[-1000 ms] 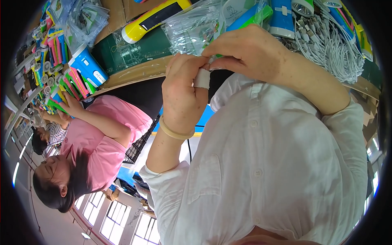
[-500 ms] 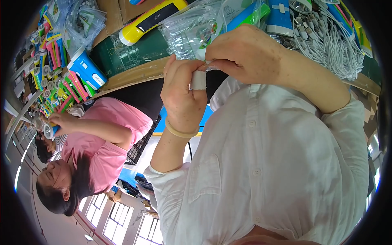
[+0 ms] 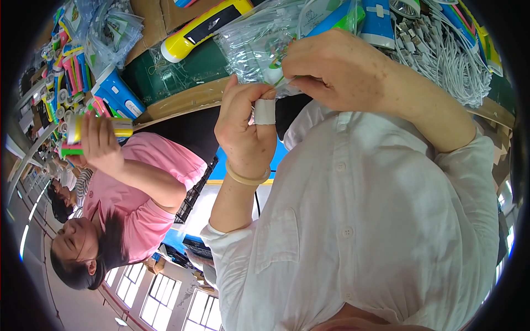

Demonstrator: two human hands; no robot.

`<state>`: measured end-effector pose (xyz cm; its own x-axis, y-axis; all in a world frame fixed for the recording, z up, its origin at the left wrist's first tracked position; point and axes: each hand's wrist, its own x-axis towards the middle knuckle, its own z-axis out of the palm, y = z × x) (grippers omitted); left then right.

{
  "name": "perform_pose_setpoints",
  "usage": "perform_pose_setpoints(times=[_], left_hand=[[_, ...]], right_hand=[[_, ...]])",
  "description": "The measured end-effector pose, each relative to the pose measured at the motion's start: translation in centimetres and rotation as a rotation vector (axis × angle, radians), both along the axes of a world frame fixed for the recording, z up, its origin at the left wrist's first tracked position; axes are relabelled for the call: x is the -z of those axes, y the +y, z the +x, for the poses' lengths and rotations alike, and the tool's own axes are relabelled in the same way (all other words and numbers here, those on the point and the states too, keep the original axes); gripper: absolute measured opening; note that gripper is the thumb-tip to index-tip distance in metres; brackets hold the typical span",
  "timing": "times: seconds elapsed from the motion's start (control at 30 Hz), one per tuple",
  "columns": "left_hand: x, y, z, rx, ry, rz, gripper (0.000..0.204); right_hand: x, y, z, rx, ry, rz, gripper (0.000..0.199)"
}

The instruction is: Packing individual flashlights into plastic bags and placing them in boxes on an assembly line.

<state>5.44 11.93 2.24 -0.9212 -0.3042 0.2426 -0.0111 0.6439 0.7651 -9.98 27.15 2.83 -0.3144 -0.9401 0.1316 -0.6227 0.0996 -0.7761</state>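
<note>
Cluttered green workbench (image 3: 182, 71) running along the top, piled with packed goods.

I am pinching a small clear plastic bag (image 3: 259, 41) between both hands at the bench's wooden edge: my left hand (image 3: 245, 124), with white tape around one finger and a pale band at the wrist, is gripping its lower edge from below, while my right hand (image 3: 331, 66) is closing over it from the side. White cables (image 3: 447, 55) are heaped just beside my right wrist, and a yellow flashlight (image 3: 201, 25) is lying above the bag. A person in a pink shirt (image 3: 149, 182) is holding up a yellow cylinder (image 3: 99, 128) to my left.
</note>
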Motion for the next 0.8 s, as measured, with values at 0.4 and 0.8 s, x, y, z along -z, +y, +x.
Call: perform_pose_setpoints(times=[0.4, 0.8], left_hand=[[0.5, -0.1, 0.4, -0.047, -0.035, 0.074, 0.008], [0.3, 0.0, -1.1, 0.017, 0.021, -0.167, 0.018]], right_hand=[[-0.7, 0.8, -0.6, 0.027, 0.053, 0.078, 0.007], [-0.1, 1.0, -1.1, 0.078, 0.299, -0.144, 0.010]])
